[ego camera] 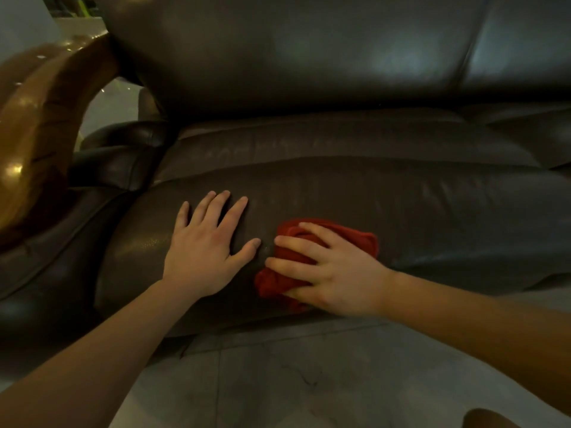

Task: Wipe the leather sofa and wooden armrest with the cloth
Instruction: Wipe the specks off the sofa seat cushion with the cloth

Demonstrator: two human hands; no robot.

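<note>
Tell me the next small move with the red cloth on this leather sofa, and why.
Probably slide the right hand and crumpled red cloth rightward along the dark brown leather seat cushion; the flat left hand sits just left, open leather lies rightward.

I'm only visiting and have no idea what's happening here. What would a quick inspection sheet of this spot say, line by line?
Surface: dark leather sofa seat, glossy, with faint pale streaks toward the back.
Job's things: red cloth bunched on the front part of the seat; wooden armrest at the sofa's left end, polished, nothing touching it.
Clutter: nothing seen.
Hands: left hand lies flat on the seat beside the cloth, fingers spread; right hand presses down on the cloth, fingers spread over it.
Cables: nothing seen.
Surroundings: leather backrest behind the seat; pale tiled floor in front.
</note>
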